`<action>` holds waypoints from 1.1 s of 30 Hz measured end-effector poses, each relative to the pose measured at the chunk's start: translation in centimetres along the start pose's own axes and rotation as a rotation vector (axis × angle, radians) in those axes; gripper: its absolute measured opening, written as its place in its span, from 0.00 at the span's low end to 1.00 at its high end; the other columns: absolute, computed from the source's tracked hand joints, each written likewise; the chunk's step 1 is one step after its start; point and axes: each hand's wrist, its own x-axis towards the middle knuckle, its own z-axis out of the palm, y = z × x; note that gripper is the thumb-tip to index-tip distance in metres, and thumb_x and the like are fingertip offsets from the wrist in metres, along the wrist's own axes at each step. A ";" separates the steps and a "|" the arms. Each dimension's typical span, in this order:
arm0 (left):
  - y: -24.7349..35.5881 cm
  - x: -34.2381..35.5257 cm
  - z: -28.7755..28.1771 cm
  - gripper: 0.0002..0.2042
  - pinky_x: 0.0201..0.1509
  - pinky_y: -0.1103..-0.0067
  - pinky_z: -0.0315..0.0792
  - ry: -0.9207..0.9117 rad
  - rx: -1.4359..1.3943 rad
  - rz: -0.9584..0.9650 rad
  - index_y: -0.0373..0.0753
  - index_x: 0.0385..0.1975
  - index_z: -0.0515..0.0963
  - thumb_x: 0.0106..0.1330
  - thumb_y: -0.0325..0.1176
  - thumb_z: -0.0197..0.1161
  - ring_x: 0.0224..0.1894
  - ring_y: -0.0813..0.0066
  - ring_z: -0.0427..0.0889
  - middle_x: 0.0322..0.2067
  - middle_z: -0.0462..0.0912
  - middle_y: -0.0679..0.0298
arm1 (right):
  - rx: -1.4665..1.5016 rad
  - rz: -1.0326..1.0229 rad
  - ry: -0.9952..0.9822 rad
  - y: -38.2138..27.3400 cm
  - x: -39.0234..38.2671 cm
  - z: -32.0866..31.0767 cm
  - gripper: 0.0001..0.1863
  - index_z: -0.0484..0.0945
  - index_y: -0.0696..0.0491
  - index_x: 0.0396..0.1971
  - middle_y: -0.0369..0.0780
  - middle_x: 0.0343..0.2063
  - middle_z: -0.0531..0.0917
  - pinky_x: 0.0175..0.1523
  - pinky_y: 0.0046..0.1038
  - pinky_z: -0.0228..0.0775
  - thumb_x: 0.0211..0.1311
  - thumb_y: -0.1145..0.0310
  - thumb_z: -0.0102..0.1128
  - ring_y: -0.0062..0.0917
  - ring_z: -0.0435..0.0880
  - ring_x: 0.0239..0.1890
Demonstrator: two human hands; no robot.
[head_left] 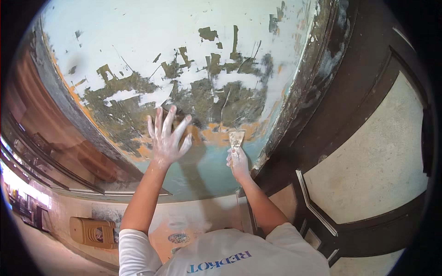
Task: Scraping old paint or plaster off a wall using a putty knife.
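The left hand (169,140) splays empty, seemingly braced on the patchy wall (110,46), while beside it the right hand (238,165) grips a scraper (236,137).

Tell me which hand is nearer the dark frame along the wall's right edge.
Right. The right hand, holding a scraper, is just left of the dark frame; the left hand, fingers spread, is farther left.
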 end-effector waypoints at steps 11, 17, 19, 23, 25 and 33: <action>-2.5 -1.5 5.7 0.24 0.68 0.43 0.30 0.147 0.235 0.145 0.60 0.55 0.75 0.57 0.50 0.59 0.73 0.48 0.37 0.69 0.52 0.56 | -0.253 0.039 0.008 -2.0 0.0 0.8 0.19 0.71 0.56 0.19 0.35 0.11 0.72 0.20 0.24 0.65 0.69 0.61 0.47 0.18 0.72 0.14; -2.8 -1.6 5.4 0.24 0.69 0.46 0.30 0.151 0.243 0.139 0.59 0.55 0.75 0.56 0.50 0.59 0.73 0.50 0.38 0.69 0.52 0.56 | -0.224 0.004 -0.065 -4.6 0.7 2.8 0.22 0.70 0.56 0.16 0.36 0.10 0.72 0.24 0.23 0.65 0.70 0.62 0.44 0.20 0.74 0.15; -2.7 -1.6 5.7 0.25 0.69 0.45 0.30 0.143 0.227 0.119 0.63 0.55 0.74 0.54 0.51 0.61 0.73 0.50 0.39 0.68 0.55 0.59 | -0.181 0.040 -0.055 -1.5 0.1 1.3 0.22 0.71 0.56 0.16 0.36 0.11 0.73 0.24 0.23 0.65 0.70 0.62 0.43 0.20 0.74 0.16; -3.0 -2.0 6.1 0.26 0.68 0.45 0.31 0.153 0.201 0.100 0.66 0.56 0.73 0.53 0.51 0.62 0.73 0.51 0.40 0.68 0.57 0.61 | -0.215 0.039 -0.067 -1.9 0.1 0.6 0.21 0.71 0.57 0.17 0.37 0.12 0.73 0.24 0.25 0.66 0.70 0.62 0.45 0.21 0.74 0.15; -2.9 -2.1 5.9 0.26 0.69 0.45 0.31 0.137 0.214 0.091 0.66 0.56 0.74 0.53 0.51 0.62 0.73 0.51 0.40 0.68 0.57 0.61 | -0.194 0.043 -0.057 -4.2 0.7 1.3 0.21 0.70 0.57 0.17 0.37 0.12 0.73 0.24 0.25 0.66 0.70 0.62 0.45 0.20 0.74 0.15; -3.1 -1.9 6.1 0.25 0.69 0.46 0.29 0.153 0.213 0.093 0.66 0.54 0.75 0.52 0.50 0.62 0.72 0.50 0.41 0.68 0.57 0.61 | -0.138 0.090 -0.025 -3.4 0.8 0.9 0.21 0.70 0.57 0.18 0.36 0.12 0.73 0.22 0.24 0.64 0.70 0.61 0.46 0.19 0.72 0.14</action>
